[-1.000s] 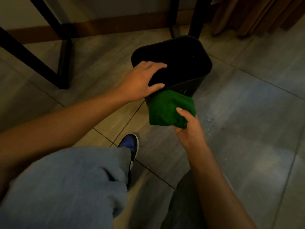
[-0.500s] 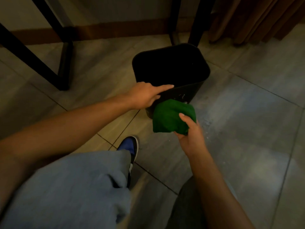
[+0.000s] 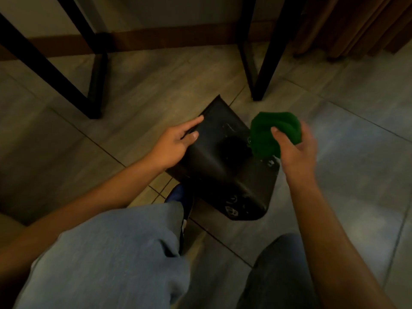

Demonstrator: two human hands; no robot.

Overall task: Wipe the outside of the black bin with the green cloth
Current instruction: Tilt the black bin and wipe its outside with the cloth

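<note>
Bunched green cloth, smooth black bin

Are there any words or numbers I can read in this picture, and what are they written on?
There are none that can be read.
black bin: pale embossed marks near its bottom end, around, too small and blurred to read.
green cloth, held in the right hand: no writing.
left hand rests on the bin; nothing written there.

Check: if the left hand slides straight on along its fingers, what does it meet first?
Nothing solid, likely. The left hand lies on the tipped bin, fingers toward its far edge; beyond that is bare floor, depth unclear.
</note>
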